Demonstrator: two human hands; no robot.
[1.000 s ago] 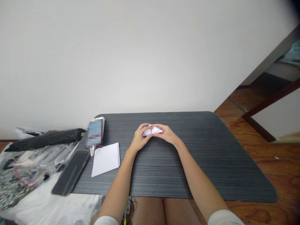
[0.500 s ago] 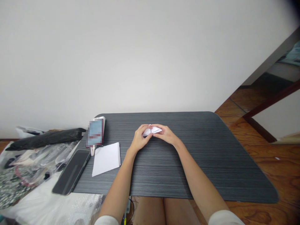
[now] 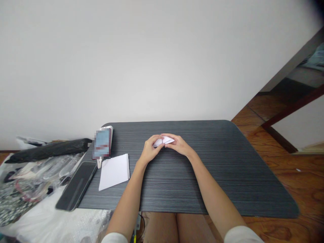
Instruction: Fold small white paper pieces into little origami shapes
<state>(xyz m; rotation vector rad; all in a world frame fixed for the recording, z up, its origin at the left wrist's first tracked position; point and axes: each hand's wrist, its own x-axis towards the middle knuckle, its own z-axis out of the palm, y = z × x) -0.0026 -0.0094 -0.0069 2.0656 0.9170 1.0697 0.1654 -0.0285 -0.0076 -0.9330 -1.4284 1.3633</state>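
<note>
Paper (image 3: 165, 140): small, white, folded into a flat wedge with a pointed right end. I hold it low over the middle of the table, toward the far edge.
Left hand (image 3: 150, 150): my fingers curl over the paper's left part and pinch it.
Right hand (image 3: 180, 145): my fingertips close on the paper's right tip. The two hands meet over it, knuckles nearly touching.
Table (image 3: 227, 168): dark grey top with fine ribbed lines running across and rounded corners. The right half is bare, with wide room there and in front of my wrists.
Pad (image 3: 115, 171): a white rectangular stack of sheets with crisp edges, lying flat, well left of my left forearm.
Phone (image 3: 76, 185): a glossy black slab on the left corner — its near end hangs over the table edge.
Card (image 3: 102, 144): blurred blue-red rectangle, just beyond the pad.
Left of the table: crinkled clear plastic (image 3: 40, 175) and a long black bundle (image 3: 48, 151).
Floor (image 3: 291, 168): polished reddish wood — open on the right.
</note>
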